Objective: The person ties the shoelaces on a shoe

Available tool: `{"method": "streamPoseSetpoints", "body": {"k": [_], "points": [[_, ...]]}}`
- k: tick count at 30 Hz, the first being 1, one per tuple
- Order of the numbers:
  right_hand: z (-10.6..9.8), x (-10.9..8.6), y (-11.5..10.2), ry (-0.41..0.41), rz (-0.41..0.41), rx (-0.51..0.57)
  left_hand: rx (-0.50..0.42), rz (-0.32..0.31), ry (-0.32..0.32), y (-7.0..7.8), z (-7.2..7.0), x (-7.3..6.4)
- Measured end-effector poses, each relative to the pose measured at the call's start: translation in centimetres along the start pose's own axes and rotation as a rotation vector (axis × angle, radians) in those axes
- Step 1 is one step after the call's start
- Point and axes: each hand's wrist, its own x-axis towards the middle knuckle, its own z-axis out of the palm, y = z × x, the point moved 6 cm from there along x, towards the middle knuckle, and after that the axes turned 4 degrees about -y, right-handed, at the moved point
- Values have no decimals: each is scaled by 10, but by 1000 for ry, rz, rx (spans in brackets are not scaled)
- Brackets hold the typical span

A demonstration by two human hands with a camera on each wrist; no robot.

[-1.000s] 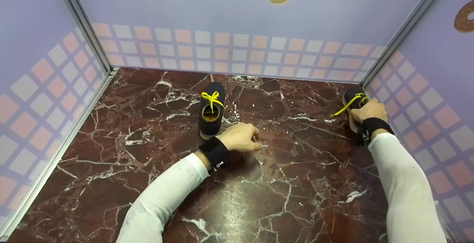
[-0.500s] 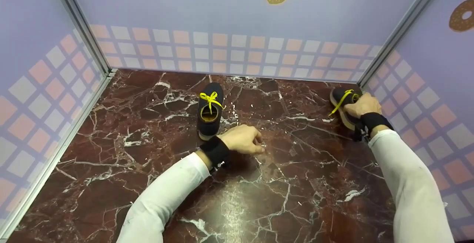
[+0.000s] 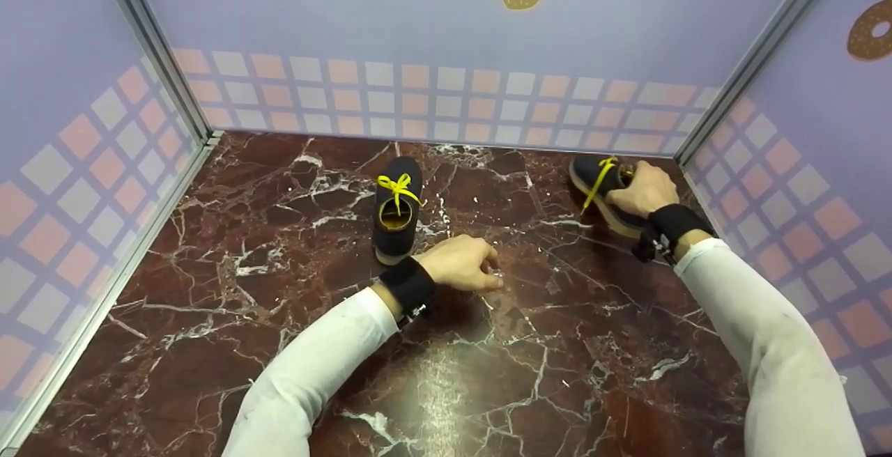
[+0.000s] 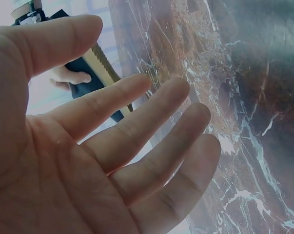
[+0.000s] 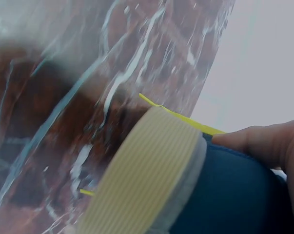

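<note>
In the head view a dark shoe (image 3: 396, 234) with a tied yellow lace bow (image 3: 396, 183) stands on the marble surface, toe toward the back wall. My left hand (image 3: 460, 262) hovers beside its heel; in the left wrist view its fingers (image 4: 137, 131) are spread and relaxed, holding nothing. At the right, my right hand (image 3: 644, 189) grips a second dark shoe (image 3: 592, 173) by the side of its opening, thumb on the upper. That shoe tilts, and its yellow lace (image 3: 596, 189) hangs loose over the side. The right wrist view shows its ribbed pale sole (image 5: 144, 165) close up.
Lavender panels with pink and white squares enclose the dark red marble surface (image 3: 543, 345) at the back (image 3: 446, 18), left and right. Metal corner posts (image 3: 756, 53) stand where panels meet. Small white specks (image 3: 442, 213) lie right of the standing shoe.
My right hand has carried the second shoe leftward, away from the right panel, and more of the shoe shows. My left hand and the standing shoe have stayed nearly in place.
</note>
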Motion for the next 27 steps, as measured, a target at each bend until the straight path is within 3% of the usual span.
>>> {"method": "streamPoseSetpoints", "body": {"k": [6, 12, 27], "points": [[3, -6, -24, -4, -30, 4, -17, 3, 21, 3, -2, 3], [11, -11, -46, -23, -59, 5, -91, 11, 58, 10, -4, 6], [48, -34, -109, -59, -175, 22, -266, -15, 203, 20, -14, 25]]}}
